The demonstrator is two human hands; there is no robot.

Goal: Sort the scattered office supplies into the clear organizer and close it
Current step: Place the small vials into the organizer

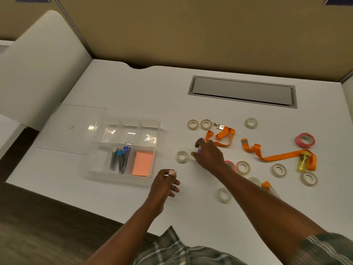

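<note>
Sat open at the left of the tabletop (133, 88): the clear organizer (122, 148), lid (70, 127) laid off beside it. Lay just left of the right hand (208, 153), much nearer it than the left hand (164, 184): a clear tape roll (182, 156). Curled around a small purple item (199, 151), the right; pinching a small pale pink piece (172, 172), the left.

Bare forearms, short plaid sleeve (324, 247), seemingly grey-green shirt
</note>
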